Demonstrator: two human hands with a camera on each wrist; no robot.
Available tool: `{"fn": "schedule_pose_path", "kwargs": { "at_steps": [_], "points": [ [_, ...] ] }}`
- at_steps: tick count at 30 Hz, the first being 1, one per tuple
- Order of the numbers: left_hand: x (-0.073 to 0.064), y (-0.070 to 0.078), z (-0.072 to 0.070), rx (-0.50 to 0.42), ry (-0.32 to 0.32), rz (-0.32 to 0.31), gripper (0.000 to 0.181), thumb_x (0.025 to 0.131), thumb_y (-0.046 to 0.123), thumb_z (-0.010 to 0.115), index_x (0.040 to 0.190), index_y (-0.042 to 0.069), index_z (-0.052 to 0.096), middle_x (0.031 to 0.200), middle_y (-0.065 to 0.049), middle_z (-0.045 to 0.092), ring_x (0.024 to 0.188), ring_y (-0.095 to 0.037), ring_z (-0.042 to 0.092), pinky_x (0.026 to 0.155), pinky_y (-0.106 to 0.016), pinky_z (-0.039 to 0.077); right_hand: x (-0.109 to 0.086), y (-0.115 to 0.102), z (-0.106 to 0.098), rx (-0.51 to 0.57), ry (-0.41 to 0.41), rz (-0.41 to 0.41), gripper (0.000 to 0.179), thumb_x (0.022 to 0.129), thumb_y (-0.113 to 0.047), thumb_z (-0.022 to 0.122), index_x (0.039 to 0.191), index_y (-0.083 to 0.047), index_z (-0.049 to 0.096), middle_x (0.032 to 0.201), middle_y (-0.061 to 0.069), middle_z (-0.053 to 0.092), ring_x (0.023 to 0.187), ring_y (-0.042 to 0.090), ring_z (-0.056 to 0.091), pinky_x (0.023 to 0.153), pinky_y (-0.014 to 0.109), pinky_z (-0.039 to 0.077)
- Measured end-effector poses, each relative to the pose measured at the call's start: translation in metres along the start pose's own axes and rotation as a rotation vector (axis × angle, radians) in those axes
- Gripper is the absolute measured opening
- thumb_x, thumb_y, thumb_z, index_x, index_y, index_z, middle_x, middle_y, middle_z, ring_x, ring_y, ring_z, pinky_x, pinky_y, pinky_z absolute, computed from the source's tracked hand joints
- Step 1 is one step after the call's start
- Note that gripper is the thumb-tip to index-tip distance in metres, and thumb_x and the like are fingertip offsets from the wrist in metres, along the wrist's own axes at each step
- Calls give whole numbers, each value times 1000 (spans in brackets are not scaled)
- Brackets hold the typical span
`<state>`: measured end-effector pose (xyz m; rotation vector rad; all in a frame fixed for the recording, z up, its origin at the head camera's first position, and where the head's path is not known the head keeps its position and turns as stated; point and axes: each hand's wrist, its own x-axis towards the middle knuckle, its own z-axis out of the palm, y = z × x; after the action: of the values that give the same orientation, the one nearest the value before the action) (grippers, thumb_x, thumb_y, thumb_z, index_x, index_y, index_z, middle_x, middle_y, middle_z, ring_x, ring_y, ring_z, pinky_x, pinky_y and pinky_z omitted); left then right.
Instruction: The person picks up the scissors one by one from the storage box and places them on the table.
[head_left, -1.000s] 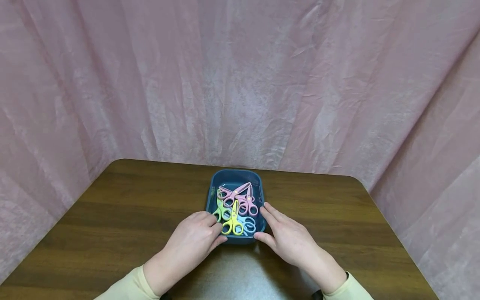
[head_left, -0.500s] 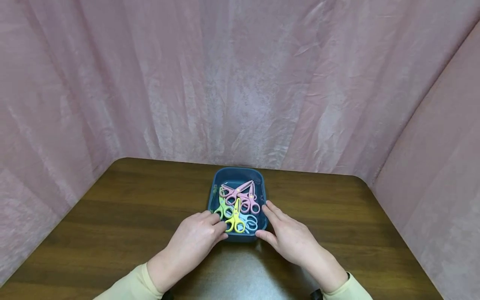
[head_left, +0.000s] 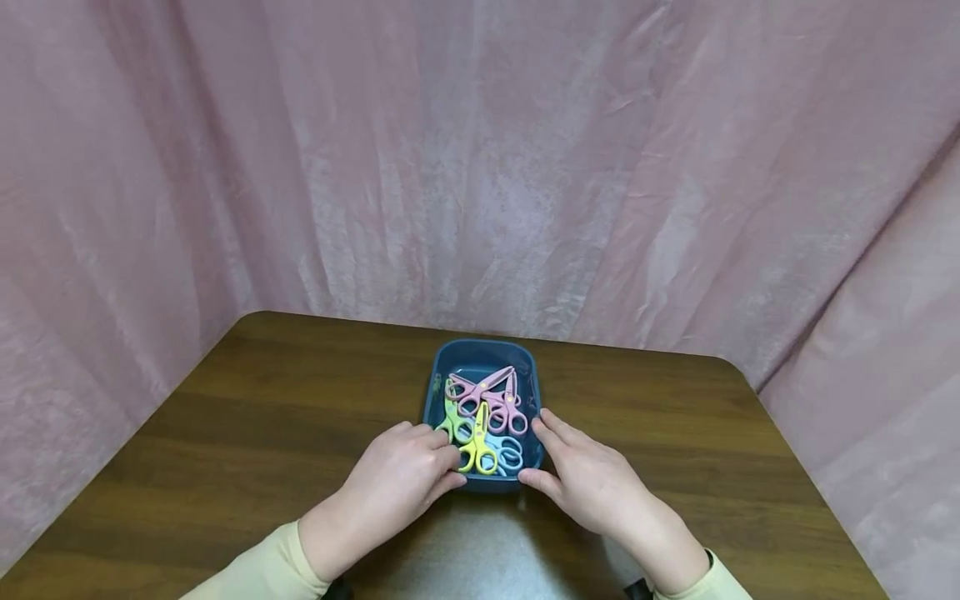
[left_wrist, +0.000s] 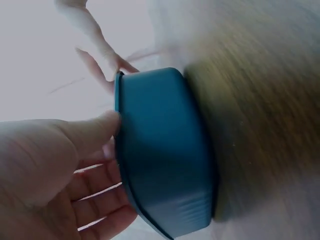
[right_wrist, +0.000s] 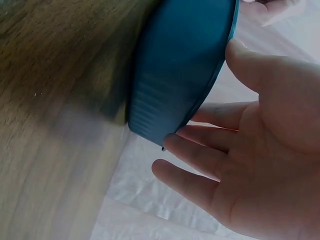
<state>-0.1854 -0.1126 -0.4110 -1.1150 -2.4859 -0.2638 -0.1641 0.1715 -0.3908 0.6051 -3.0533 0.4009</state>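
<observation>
A dark blue plastic container (head_left: 442, 358) stands on the wooden table, filled with small scissors. In it lie yellow scissors (head_left: 484, 425), light green scissors (head_left: 448, 421), light blue scissors (head_left: 512, 454) and pink scissors (head_left: 504, 408), overlapping one another. My left hand (head_left: 401, 475) touches the near left corner, its thumb at the near rim; the left wrist view shows its fingers loosely extended along the rim. At the near right corner my right hand (head_left: 592, 479) rests with fairly straight fingers along the side and its thumb at the near rim.
The brown wooden table (head_left: 315, 383) has rounded far corners. A pink curtain (head_left: 480, 167) hangs behind it and along the sides. Light shines off the tabletop in front of the container.
The whole head view has shifted slightly. Both hands stay at the container's near corners, and the scissors lie as before.
</observation>
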Motion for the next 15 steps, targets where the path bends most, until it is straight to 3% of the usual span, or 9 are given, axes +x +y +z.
{"fn": "schedule_pose_path", "kwargs": {
  "at_steps": [3, 5, 7, 11, 15],
  "points": [
    [0, -7, -2, -10, -17, -45, 42, 95, 46, 89, 117, 10, 82, 115, -4, 78, 108, -24, 72, 99, -42, 57, 0, -1, 0, 6, 1, -1, 72, 106, -47, 74, 159, -1, 58, 168, 19, 49, 149, 38, 55, 110, 60, 53],
    [-1, -12, -2, 5, -36, -99, 64, 96, 52, 86, 137, 4, 75, 139, -13, 73, 131, -33, 67, 115, -53, 50, 1, -1, 0, 11, -5, -1, 72, 106, -47, 74, 159, -1, 57, 169, 19, 49, 149, 38, 55, 110, 61, 53],
    [-3, -17, -2, 23, -63, -166, 80, 97, 58, 82, 149, -1, 66, 155, -20, 63, 145, -40, 58, 123, -59, 41, 2, 0, 1, 15, -13, -1, 73, 107, -48, 73, 160, -1, 57, 169, 19, 48, 149, 39, 55, 110, 61, 53],
    [-3, -25, 2, 46, -125, -265, 91, 101, 66, 72, 156, -5, 57, 162, -25, 54, 151, -43, 51, 126, -59, 36, 5, 0, 2, 21, -20, -4, 73, 107, -48, 73, 160, -1, 56, 169, 19, 48, 149, 39, 55, 109, 61, 54],
    [-3, -26, 5, 41, -179, -279, 87, 105, 66, 65, 153, -7, 60, 159, -26, 57, 151, -42, 52, 126, -57, 37, 5, 0, 3, 23, -26, -4, 72, 107, -47, 73, 160, -1, 56, 169, 19, 48, 148, 39, 56, 108, 61, 54]
  ]
}}
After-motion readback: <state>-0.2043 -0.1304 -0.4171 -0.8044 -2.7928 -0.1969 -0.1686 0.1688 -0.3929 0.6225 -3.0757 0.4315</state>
